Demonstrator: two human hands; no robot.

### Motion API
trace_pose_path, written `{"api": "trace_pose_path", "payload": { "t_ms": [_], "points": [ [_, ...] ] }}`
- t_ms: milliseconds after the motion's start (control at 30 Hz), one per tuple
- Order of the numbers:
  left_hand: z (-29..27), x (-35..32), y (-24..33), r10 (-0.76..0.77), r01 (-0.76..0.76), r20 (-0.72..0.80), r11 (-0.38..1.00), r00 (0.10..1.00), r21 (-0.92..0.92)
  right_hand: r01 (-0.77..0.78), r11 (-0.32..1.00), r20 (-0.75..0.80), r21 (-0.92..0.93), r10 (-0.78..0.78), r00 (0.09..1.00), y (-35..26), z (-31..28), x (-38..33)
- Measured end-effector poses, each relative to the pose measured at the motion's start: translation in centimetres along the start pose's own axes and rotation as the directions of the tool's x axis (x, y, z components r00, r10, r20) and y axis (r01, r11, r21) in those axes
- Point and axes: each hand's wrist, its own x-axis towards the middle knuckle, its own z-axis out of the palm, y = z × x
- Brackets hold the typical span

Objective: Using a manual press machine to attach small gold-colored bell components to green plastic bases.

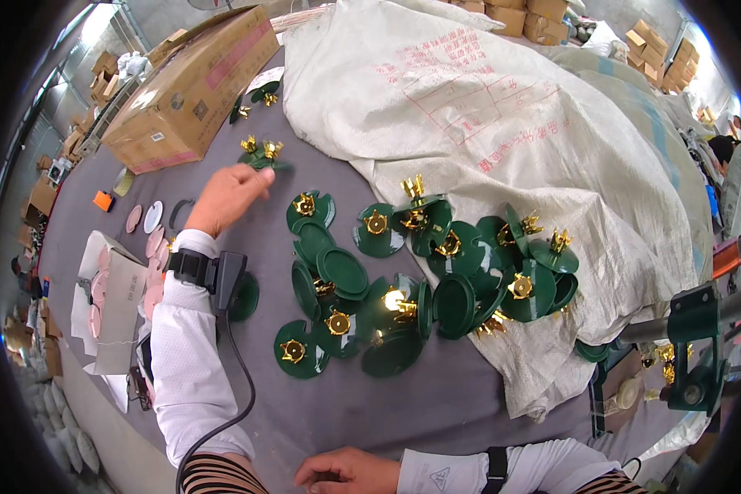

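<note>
My left hand [229,196] reaches to the far left of the table, its bent, slightly blurred fingertips beside green discs with gold crown-shaped pieces [263,153]. Whether the fingers grip one of these cannot be made out. Down at the near edge, my right hand [350,472] rests on the grey tabletop [305,420], loosely open and holding nothing visible. Between the hands and to the right spreads a loose pile of round green discs [342,272]. Many carry a gold pronged crown [337,323]. Several lie flat, others lean or overlap.
A large white woven sack [502,107] covers the far right, under part of the pile. At the far left stands a cardboard box [193,90]. Pink discs [154,240] lie by a smaller open carton [117,317]. A green metal machine [693,346] stands at the right edge.
</note>
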Motion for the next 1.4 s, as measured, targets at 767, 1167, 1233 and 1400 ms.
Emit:
{"api": "trace_pose_path", "payload": {
  "t_ms": [767, 1167, 1233, 1400],
  "points": [
    [7.5, -10.5, 8.8, 0.295, -0.223, 0.163, 0.908, 0.941, -0.355, -0.079, 0.993, 0.146, 0.093, 0.065, 0.987, 3.0, 0.1, 0.7],
    [-4.4, -9.2, -10.1, -0.443, 0.533, -0.298, 0.731, 0.845, 0.426, -0.053, 0.998, 0.198, -0.032, 0.059, 0.978, 0.8, 0.3, 0.8],
    [-4.2, -9.4, -8.7, -0.484, 0.509, -0.176, 0.750, 0.858, 0.421, 0.014, 0.997, 0.132, -0.071, -0.005, 0.991, 0.5, 0.3, 0.8],
    [-4.2, -14.6, 0.7, -0.197, 0.189, -0.003, 0.948, 0.980, -0.254, -0.011, 1.000, 0.120, -0.024, 0.014, 0.993, 1.7, -0.7, 0.7]
  ]
}}
